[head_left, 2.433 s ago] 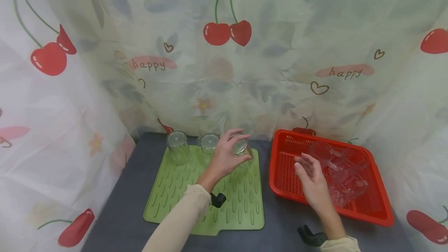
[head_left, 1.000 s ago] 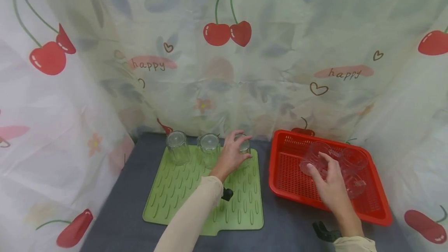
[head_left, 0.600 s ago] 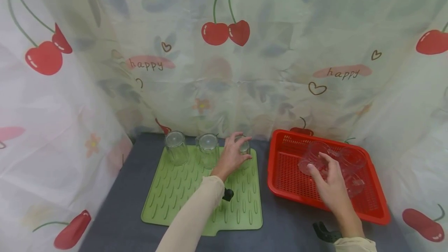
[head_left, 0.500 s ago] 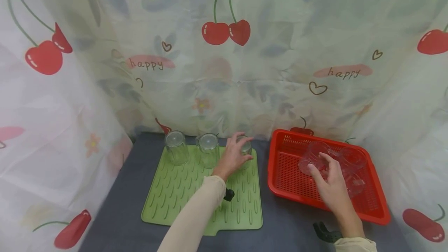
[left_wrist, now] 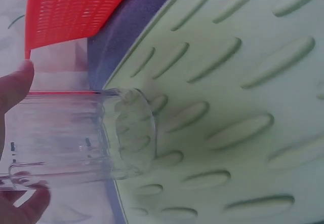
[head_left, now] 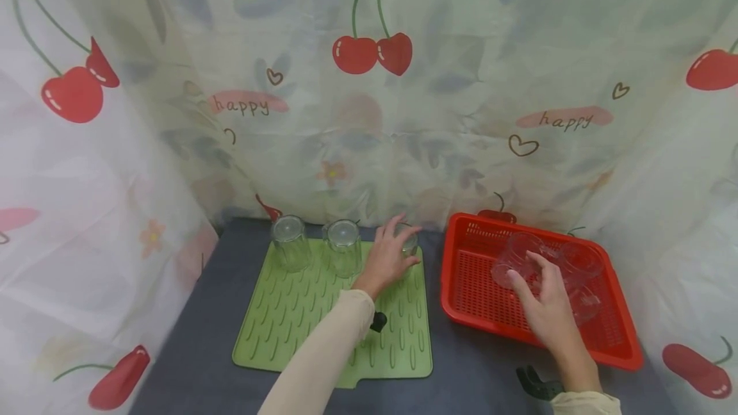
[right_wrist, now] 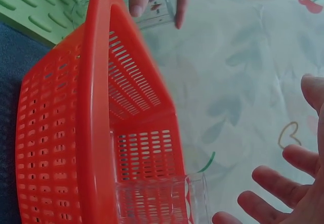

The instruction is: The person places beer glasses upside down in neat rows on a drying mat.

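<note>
On the green drying mat (head_left: 323, 319), two clear glass mugs stand upside down at the back, one on the left (head_left: 293, 245) and one in the middle (head_left: 344, 248). My left hand (head_left: 385, 260) holds a third inverted glass mug (head_left: 407, 243) at the mat's back right corner, thumb on one side and fingers on the other. Its rim meets the mat in the left wrist view. My right hand (head_left: 548, 303) hovers over the red basket (head_left: 469, 319) with fingers apart, holding nothing. Several clear glass mugs (head_left: 581, 261) lie in that basket, partly behind the hand.
A dark grey cloth (head_left: 190, 338) covers the table under the mat and basket. Printed curtains (head_left: 369, 146) stand close behind and at both sides. Black wrist mounts (head_left: 536, 384) show below the hands.
My left hand brought the third mug down onto the mat, then shifted slightly right with it. My right hand moved right over the mugs in the basket, then stayed still.
</note>
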Demonstrator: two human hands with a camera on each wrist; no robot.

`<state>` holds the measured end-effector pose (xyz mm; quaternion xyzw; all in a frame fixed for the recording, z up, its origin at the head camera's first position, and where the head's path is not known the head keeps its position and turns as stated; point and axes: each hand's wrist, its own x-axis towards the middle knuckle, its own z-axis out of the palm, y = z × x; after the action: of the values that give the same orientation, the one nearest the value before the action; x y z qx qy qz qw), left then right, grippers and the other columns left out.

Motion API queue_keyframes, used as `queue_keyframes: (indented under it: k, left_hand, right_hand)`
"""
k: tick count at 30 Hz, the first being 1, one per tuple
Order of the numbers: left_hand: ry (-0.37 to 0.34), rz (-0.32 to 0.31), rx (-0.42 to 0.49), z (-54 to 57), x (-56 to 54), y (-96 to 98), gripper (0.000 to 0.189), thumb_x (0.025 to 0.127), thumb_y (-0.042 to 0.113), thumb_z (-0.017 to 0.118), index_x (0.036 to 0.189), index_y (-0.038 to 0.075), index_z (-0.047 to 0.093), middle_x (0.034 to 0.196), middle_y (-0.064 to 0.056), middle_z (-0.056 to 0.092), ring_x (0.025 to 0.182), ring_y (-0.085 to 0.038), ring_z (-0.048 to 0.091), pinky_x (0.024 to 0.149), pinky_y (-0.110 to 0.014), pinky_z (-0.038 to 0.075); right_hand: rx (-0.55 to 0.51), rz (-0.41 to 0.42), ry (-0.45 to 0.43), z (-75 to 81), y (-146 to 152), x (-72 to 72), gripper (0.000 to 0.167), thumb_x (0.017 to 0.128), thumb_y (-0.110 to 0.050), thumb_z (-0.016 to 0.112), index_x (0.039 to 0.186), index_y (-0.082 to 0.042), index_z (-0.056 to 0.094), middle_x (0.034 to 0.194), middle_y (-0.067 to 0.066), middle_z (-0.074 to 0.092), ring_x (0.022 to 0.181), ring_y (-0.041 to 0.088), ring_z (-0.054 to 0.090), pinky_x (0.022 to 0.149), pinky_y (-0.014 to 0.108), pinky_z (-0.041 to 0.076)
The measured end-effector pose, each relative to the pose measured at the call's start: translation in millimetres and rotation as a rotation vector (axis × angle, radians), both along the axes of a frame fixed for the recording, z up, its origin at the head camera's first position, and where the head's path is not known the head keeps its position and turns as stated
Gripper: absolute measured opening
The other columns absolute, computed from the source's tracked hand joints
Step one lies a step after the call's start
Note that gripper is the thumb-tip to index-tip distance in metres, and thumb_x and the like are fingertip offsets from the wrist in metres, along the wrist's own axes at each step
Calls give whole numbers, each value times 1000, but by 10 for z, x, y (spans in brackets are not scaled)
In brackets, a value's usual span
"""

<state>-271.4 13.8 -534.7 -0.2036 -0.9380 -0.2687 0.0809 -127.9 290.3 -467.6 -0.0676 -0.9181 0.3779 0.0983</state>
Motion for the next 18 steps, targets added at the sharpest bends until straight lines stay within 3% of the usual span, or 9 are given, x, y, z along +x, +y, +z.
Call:
queue_keyframes:
  k: [7, 14, 18]
  left_hand:
    - [99, -30, -110, -48, 43, -56, 92, 83, 46, 83, 159, 41, 31, 173, 0, 14, 147, -37, 41, 108, -47, 52]
    - [108, -30, -104, -13, 109, -110, 93, 85, 47, 81, 161, 41, 27, 173, 1, 13, 151, -35, 35, 112, -48, 49]
    - [113, -28, -55, 22, 170, -137, 96, 84, 45, 83, 161, 42, 26, 173, 2, 13, 154, -33, 30, 114, -49, 47]
  right_hand:
    - [65, -11, -17, -13, 46, -19, 78, 101, -50, 56, 161, -10, 23, 156, 26, 32, 135, 47, 32, 104, 78, 36]
    - [122, -2, 2, -9, 82, -30, 76, 102, -49, 56, 159, -8, 26, 153, 28, 33, 132, 48, 32, 99, 76, 39]
    - [168, 16, -18, 19, 117, -41, 79, 101, -52, 55, 159, -7, 25, 154, 30, 32, 135, 50, 28, 99, 78, 37]
